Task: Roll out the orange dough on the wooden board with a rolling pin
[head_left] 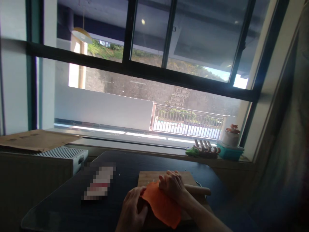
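Observation:
A thin orange sheet point(163, 204) with an uneven edge, looking like rolled-out dough or clay, lies over a wooden board point(149, 175). At its left edge, my left hand point(132, 204) has its fingers curled onto the sheet, thumb below. My right hand point(172, 185) is closed over a wooden rolling pin point(199, 189) at the sheet's upper right. The pin's right end sticks out past the wrist; its middle is hidden under the hand.
The board rests on a dark table point(62, 206). A blurred-out phone-like object point(98, 183) lies to the left. Beyond are a window sill with a striped item point(205, 149) and a teal box point(230, 150). Brown paper point(41, 139) covers a cabinet at left.

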Available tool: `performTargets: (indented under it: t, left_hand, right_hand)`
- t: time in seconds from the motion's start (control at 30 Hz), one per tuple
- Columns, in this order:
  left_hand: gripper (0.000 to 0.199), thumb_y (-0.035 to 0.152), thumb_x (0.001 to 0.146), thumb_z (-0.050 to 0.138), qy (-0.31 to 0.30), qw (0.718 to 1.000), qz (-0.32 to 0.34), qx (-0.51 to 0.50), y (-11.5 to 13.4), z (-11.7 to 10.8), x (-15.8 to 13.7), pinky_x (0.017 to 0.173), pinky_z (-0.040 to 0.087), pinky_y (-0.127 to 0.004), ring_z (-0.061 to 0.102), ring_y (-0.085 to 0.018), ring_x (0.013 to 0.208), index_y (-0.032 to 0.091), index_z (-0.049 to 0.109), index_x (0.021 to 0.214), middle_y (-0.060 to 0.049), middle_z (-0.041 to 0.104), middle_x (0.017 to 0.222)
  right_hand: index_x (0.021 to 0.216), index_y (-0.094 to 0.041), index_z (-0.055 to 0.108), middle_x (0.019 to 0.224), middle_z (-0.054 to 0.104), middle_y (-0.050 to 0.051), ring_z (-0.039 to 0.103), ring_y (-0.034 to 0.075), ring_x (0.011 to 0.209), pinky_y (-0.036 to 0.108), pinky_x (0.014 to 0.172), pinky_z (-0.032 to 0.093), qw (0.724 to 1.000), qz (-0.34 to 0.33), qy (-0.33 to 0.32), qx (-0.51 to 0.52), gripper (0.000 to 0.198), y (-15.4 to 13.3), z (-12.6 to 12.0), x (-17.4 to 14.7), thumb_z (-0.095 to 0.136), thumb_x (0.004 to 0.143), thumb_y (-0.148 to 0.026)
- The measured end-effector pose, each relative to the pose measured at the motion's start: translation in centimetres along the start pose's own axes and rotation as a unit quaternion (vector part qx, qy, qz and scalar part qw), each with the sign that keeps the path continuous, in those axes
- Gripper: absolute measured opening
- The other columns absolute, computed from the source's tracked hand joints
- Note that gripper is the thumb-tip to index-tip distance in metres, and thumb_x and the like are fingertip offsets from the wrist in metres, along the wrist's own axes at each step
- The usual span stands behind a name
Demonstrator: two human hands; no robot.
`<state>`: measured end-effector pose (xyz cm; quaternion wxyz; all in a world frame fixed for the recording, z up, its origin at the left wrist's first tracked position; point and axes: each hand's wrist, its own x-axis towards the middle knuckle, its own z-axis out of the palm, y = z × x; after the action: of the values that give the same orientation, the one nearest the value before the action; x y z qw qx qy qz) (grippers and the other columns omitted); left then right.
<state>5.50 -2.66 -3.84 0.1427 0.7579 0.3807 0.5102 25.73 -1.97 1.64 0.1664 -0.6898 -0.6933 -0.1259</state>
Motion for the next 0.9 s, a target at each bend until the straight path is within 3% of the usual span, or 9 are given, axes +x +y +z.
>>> performTargets:
  t: [0.27, 0.4, 0.5, 0.6, 0.73, 0.9]
  left_hand:
    - [0.035, 0.018, 0.069, 0.053, -0.006, 1.0, -0.007, 0.006, 0.4, -0.2, 0.1, 0.089, 0.053, -0.043, 0.063, -0.025, 0.098, 0.02, 0.065, 0.102, -0.008, 0.069, 0.099]
    - [0.036, 0.016, 0.069, 0.052, -0.006, 1.0, 0.006, 0.007, 0.4, -0.1, 0.2, 0.089, 0.052, -0.044, 0.063, -0.025, 0.096, 0.018, 0.065, 0.103, -0.008, 0.069, 0.098]
    - [0.038, 0.015, 0.07, 0.051, -0.012, 1.0, 0.004, 0.012, 0.6, -0.1, 0.1, 0.091, 0.05, -0.045, 0.062, -0.025, 0.1, 0.018, 0.063, 0.105, -0.008, 0.068, 0.101]
    - [0.037, 0.016, 0.071, 0.051, -0.015, 1.0, 0.0, 0.015, 0.9, -0.2, 0.1, 0.093, 0.049, -0.046, 0.06, -0.025, 0.102, 0.019, 0.063, 0.106, -0.007, 0.068, 0.103]
    - [0.037, 0.015, 0.07, 0.052, -0.012, 1.0, 0.006, 0.013, 0.7, -0.2, 0.1, 0.092, 0.05, -0.044, 0.061, -0.024, 0.101, 0.019, 0.062, 0.106, -0.006, 0.068, 0.102]
    - [0.038, 0.014, 0.07, 0.052, -0.007, 1.0, 0.011, 0.01, 0.5, 0.0, 0.0, 0.091, 0.05, -0.044, 0.061, -0.024, 0.101, 0.019, 0.062, 0.106, -0.006, 0.068, 0.102]
  right_hand:
    - [0.074, -0.021, 0.067, 0.083, 0.066, 0.005, 0.06, 0.015, 0.073, 0.027, 0.078, 0.038, 0.997, -0.057, -0.032, 0.048, 0.038, -2.0, -1.2, -0.4, 0.035, 0.093, -0.029]
    - [0.091, -0.019, 0.065, 0.102, 0.062, 0.007, 0.056, 0.018, 0.092, 0.028, 0.083, 0.038, 0.996, 0.004, -0.04, 0.077, 0.026, -2.4, -0.9, 0.0, 0.041, 0.088, -0.029]
    - [0.104, -0.021, 0.062, 0.113, 0.058, 0.008, 0.051, 0.021, 0.105, 0.034, 0.09, 0.036, 0.994, 0.02, -0.083, 0.074, 0.028, -2.0, -0.5, 1.0, 0.044, 0.086, -0.034]
    - [0.111, -0.022, 0.06, 0.118, 0.057, 0.009, 0.05, 0.024, 0.11, 0.038, 0.093, 0.034, 0.991, 0.032, -0.114, 0.07, 0.033, -1.4, 0.0, 2.6, 0.041, 0.087, -0.032]
    - [0.118, -0.02, 0.059, 0.123, 0.055, 0.011, 0.049, 0.026, 0.113, 0.04, 0.095, 0.033, 0.99, 0.052, -0.109, 0.068, 0.038, -1.2, 0.3, 4.0, 0.039, 0.088, -0.033]
    - [0.12, -0.024, 0.056, 0.123, 0.056, 0.009, 0.048, 0.025, 0.113, 0.041, 0.095, 0.033, 0.99, 0.024, -0.107, 0.093, 0.042, -1.8, -0.1, 2.0, 0.035, 0.091, -0.046]
